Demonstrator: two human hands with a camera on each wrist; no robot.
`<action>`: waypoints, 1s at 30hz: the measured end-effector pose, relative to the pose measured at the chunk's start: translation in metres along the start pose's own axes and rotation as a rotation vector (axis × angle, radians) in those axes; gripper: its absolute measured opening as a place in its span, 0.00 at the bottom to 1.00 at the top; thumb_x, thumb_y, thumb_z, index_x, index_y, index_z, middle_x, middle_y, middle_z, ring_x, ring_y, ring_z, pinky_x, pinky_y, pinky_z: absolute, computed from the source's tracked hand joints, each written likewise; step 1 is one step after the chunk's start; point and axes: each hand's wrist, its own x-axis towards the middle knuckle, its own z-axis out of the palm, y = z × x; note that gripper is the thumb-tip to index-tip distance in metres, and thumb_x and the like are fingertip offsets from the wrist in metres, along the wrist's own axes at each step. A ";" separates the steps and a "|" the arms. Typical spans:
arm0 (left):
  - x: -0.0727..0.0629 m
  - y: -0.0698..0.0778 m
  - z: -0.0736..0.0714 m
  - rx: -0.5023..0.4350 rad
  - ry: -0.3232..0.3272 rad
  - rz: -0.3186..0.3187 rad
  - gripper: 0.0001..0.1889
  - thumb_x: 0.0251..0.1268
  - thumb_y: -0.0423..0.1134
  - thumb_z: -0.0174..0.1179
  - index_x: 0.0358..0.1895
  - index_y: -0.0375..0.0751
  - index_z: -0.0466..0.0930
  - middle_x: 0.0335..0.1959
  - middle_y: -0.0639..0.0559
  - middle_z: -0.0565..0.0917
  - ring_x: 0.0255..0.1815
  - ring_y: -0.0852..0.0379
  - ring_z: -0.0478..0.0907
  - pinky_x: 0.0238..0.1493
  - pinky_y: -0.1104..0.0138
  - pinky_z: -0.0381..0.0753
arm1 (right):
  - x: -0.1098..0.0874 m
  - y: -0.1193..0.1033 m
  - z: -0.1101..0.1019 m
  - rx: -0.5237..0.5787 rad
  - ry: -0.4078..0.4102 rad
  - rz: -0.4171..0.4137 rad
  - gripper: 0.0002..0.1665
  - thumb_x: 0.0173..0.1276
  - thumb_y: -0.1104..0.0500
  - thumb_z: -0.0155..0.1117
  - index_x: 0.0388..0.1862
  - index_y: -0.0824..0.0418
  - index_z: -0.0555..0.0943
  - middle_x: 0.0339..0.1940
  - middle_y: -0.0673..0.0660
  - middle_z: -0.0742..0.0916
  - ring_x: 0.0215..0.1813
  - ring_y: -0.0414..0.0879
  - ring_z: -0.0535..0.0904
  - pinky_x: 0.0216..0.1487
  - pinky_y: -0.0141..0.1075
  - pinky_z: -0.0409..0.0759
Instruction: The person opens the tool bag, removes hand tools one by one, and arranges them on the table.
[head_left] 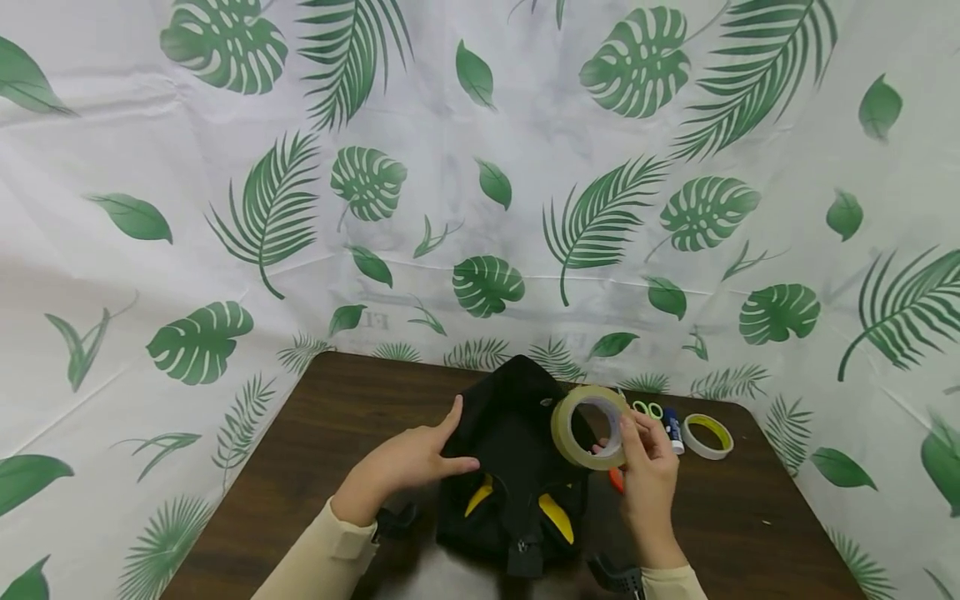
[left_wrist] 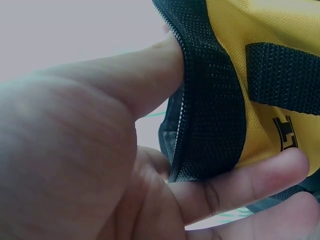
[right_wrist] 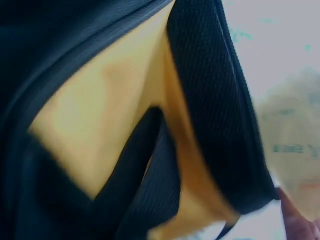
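Observation:
A black and yellow fabric bag [head_left: 510,425] stands on the table, its zipped mouth spread. My left hand [head_left: 408,458] grips the bag's left rim; in the left wrist view the thumb goes behind the zipper edge [left_wrist: 182,110] while other fingers lie along the yellow outside. On the other side, my right hand [head_left: 651,475] holds a wide roll of clear packing tape [head_left: 562,429] upright by its right side, over the bag's right edge. The right wrist view shows the bag's yellow side and black straps [right_wrist: 155,185], with the tape roll [right_wrist: 295,130] partly visible at right.
Right of the bag lie green-handled scissors [head_left: 654,410], a blue and white stick [head_left: 672,429] and a white tape roll with a yellow inside [head_left: 708,450]. An orange-red thing [head_left: 616,479] shows partly below my right hand. Leaf-printed cloth hangs behind the dark wooden table [head_left: 360,408].

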 end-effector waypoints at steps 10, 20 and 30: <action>0.002 0.000 -0.001 0.012 0.001 -0.007 0.59 0.75 0.70 0.63 0.92 0.55 0.32 0.78 0.36 0.77 0.71 0.39 0.84 0.71 0.41 0.81 | 0.012 0.035 -0.099 0.274 0.388 0.143 0.13 0.82 0.57 0.68 0.52 0.67 0.84 0.43 0.53 0.88 0.34 0.40 0.87 0.26 0.32 0.87; 0.000 -0.004 0.005 0.002 0.003 -0.015 0.59 0.74 0.73 0.60 0.92 0.59 0.31 0.79 0.40 0.78 0.72 0.40 0.83 0.70 0.40 0.81 | 0.030 0.066 -0.162 -0.049 0.581 0.091 0.17 0.73 0.53 0.78 0.54 0.62 0.88 0.32 0.48 0.84 0.30 0.36 0.79 0.26 0.24 0.79; 0.000 -0.005 0.001 0.017 0.002 -0.010 0.59 0.74 0.73 0.61 0.92 0.58 0.31 0.79 0.39 0.76 0.72 0.39 0.83 0.71 0.39 0.81 | 0.026 0.058 -0.171 -0.377 0.619 0.240 0.14 0.72 0.39 0.77 0.44 0.44 0.87 0.25 0.37 0.79 0.29 0.32 0.72 0.27 0.22 0.69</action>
